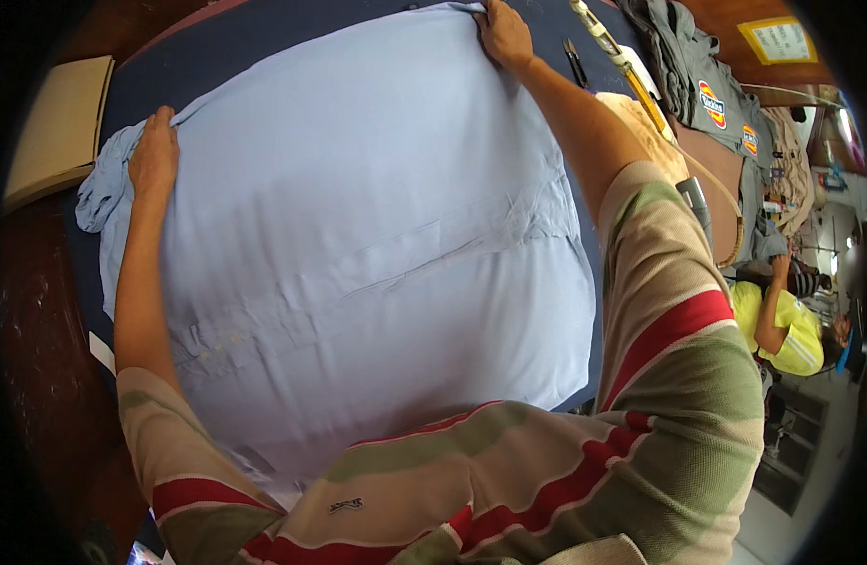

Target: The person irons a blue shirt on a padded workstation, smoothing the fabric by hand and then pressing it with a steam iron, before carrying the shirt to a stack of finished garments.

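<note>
A large light blue cloth (358,188) lies spread before me over a dark navy table cover, with creases running across its middle and near part. At its far left edge, my left hand (156,155) is closed on the fabric, and a bunched fold of the same cloth hangs beside it. My right hand (506,38) grips the far right corner, its fingers partly hidden from view. Between the two hands the cloth looks fairly smooth.
Right of the cloth lie small dark snips (576,62), a yellow-and-white rod-like object (631,71) and dark grey garments (688,75) with badges. A pale board (62,127) stands at the left. A person in a yellow shirt (789,330) works at the far right.
</note>
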A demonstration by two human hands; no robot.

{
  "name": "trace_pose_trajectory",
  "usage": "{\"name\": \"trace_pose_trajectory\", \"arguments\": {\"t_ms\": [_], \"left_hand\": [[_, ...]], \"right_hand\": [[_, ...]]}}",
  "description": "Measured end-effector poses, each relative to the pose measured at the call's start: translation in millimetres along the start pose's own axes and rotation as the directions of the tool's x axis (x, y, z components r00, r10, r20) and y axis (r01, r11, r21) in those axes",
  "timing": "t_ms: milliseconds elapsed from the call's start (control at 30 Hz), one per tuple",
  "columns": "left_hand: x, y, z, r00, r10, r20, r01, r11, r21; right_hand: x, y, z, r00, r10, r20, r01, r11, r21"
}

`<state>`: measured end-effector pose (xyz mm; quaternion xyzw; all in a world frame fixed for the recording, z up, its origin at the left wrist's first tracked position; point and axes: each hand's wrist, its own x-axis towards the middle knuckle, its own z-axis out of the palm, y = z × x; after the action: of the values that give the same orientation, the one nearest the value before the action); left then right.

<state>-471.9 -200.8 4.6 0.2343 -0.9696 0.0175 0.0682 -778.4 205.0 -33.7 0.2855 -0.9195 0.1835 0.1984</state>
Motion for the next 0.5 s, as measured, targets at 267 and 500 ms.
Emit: {"name": "trace_pose_trajectory", "arguments": {"t_ms": [267, 500], "left_hand": [[-88.0, 96.0, -35.0, 0.883, 0.348, -0.315, -0.417, 0.889, -0.188], [-183.5, 292.5, -51.5, 0.788, 0.539, -0.297, -0.556, 0.415, -0.721]], "right_hand": [[-102.7, -25.1, -138.3, 0.961, -0.032, 0.275, -0.024, 0.98, 0.2], [-268.3, -78.3, -248.1, 0.832, 0.461, 0.309, -0.531, 0.823, 0.201]]}}
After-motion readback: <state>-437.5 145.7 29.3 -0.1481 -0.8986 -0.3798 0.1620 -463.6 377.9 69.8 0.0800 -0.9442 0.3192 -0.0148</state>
